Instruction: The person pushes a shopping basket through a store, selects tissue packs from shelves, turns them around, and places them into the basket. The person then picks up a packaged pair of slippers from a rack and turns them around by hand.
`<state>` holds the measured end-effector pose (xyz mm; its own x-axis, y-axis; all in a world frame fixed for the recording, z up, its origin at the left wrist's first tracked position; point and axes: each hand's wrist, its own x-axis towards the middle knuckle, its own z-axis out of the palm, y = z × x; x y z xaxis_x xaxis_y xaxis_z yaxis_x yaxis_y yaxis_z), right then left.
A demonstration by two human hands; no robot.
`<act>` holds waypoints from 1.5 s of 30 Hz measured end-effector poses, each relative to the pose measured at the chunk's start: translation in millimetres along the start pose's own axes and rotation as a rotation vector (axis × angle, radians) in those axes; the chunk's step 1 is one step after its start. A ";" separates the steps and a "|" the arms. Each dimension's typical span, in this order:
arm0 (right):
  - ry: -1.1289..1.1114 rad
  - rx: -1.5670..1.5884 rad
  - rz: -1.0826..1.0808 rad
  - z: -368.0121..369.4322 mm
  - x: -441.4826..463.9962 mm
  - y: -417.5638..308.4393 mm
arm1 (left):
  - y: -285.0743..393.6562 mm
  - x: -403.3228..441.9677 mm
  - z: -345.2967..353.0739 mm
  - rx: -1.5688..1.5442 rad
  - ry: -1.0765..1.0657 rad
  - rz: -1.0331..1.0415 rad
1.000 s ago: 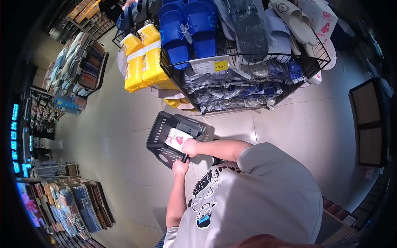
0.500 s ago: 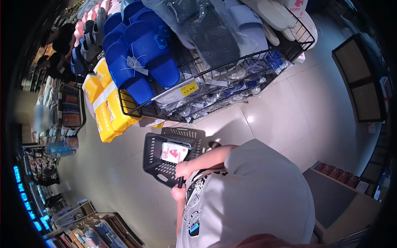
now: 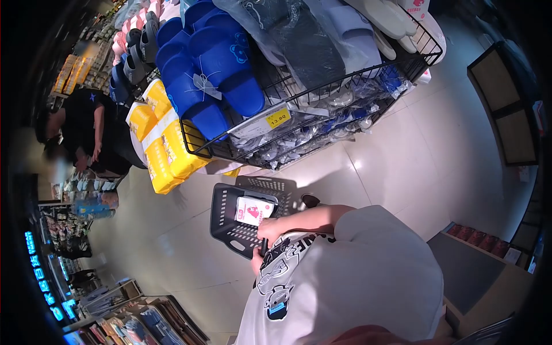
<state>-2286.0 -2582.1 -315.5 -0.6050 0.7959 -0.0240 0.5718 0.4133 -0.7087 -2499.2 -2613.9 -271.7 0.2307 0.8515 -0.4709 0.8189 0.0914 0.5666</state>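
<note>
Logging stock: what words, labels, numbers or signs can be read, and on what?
"13.80": yellow price label on black wire rack.
Too small, blurred or hidden to read fully:
pink print on white cardboard box;
glowing blue sign;
white tag on blue slippers;
black lettering on pale grey shirt.

Person in black (image 3: 86, 123) more visible, blue slippers (image 3: 221, 53) nearer than at first

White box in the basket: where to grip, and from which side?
Grip the white box by its two long edges, near its left end in the view, coming from above through the open top of the basket. It lies printed face up with walls around it, so a side approach looks blocked; the right hand crowds its lower right corner.
</note>
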 end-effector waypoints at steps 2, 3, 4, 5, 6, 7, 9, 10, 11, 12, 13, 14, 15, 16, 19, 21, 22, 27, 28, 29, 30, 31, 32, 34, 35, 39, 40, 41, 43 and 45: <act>-0.014 0.058 -0.007 -3.0 -3.3 3.2 | 8.9 3.8 4.2 0.053 0.002 -0.015; -0.026 0.052 -0.025 -7.8 -5.1 4.3 | 13.0 7.1 7.5 0.110 -0.006 -0.029; -0.042 0.056 -0.007 -9.2 -5.9 2.7 | 14.5 7.6 9.6 0.170 -0.015 -0.053; -0.059 0.061 0.009 -10.2 -5.2 1.1 | 15.2 8.2 11.3 0.230 -0.025 -0.081; -0.122 0.035 0.046 -17.6 -5.2 -2.4 | 18.0 11.6 14.1 0.286 -0.033 -0.106; -0.138 0.034 0.018 -19.4 -3.2 -2.6 | 19.1 12.6 15.6 0.342 -0.041 -0.137; -0.197 -0.014 0.054 -22.2 1.4 -2.2 | 21.0 11.8 16.9 0.334 -0.016 -0.162; -0.170 -0.006 0.032 -22.0 1.9 -2.1 | 25.4 9.5 16.3 0.365 0.012 -0.165; -0.177 -0.025 0.032 -23.2 4.2 -3.0 | 27.7 7.5 14.8 0.366 0.022 -0.186; -0.178 -0.024 0.025 -24.1 5.3 -2.5 | 31.7 8.6 14.3 0.372 0.034 -0.197; -0.179 -0.026 0.020 -25.6 7.4 -1.4 | 34.8 10.6 12.9 0.376 0.046 -0.205; -0.187 -0.025 0.005 -25.3 10.7 -1.2 | 33.6 12.2 11.4 0.372 0.054 -0.219; -0.183 -0.030 0.013 -25.5 12.9 0.4 | 32.2 14.5 11.3 0.376 0.064 -0.211; -0.180 -0.033 0.020 -25.6 14.0 2.1 | 30.6 16.4 11.6 0.380 0.072 -0.205; -0.129 -0.026 -0.004 -19.5 21.1 7.3 | 26.1 24.3 9.5 0.395 0.056 -0.236; -0.142 -0.041 -0.030 -21.9 26.2 9.7 | 23.5 31.0 8.3 0.404 0.065 -0.228; -0.117 -0.041 -0.053 -23.9 26.7 11.9 | 27.2 32.2 6.2 0.418 0.060 -0.208; -0.092 -0.025 -0.109 -27.7 26.1 20.9 | 30.0 39.4 11.2 0.430 0.024 -0.226; -0.094 -0.038 -0.117 -27.5 27.5 23.7 | 31.6 39.4 12.2 0.413 0.041 -0.208; -0.103 -0.033 -0.128 -26.9 29.7 26.6 | 32.6 40.3 12.5 0.410 0.044 -0.222; -0.128 -0.041 -0.104 -31.9 30.5 26.5 | 37.4 40.4 11.7 0.403 0.042 -0.219; -0.153 -0.050 -0.079 -36.6 30.6 26.2 | 40.0 41.3 11.7 0.396 0.040 -0.213; -0.164 -0.063 -0.073 -41.3 30.9 25.7 | 38.8 43.2 10.9 0.397 0.020 -0.215; -0.133 -0.055 -0.091 -32.8 36.5 34.2 | 41.6 47.3 6.7 0.391 0.033 -0.211; -0.100 -0.044 -0.100 -27.4 39.3 36.9 | 41.8 47.2 5.0 0.388 0.039 -0.202; -0.117 -0.071 -0.097 -27.2 53.6 30.0 | 27.9 51.3 -1.9 0.406 0.097 -0.197; -0.117 -0.063 -0.098 -25.5 57.3 28.7 | 24.2 52.7 -4.9 0.415 0.096 -0.182; -0.126 -0.062 -0.106 -23.8 60.4 27.1 | 20.7 53.3 -7.5 0.409 0.098 -0.193; -0.121 -0.089 -0.068 -21.7 66.6 21.0 | 14.9 52.9 -16.4 0.441 0.094 -0.171; -0.120 -0.090 -0.047 -23.7 77.8 16.8 | 10.9 58.1 -26.7 0.445 0.092 -0.180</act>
<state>-2310.3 -2502.7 -312.6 -0.6911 0.7182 -0.0807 0.5854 0.4908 -0.6453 -2490.9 -2549.6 -274.8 0.0335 0.8862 -0.4621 0.9913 0.0294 0.1284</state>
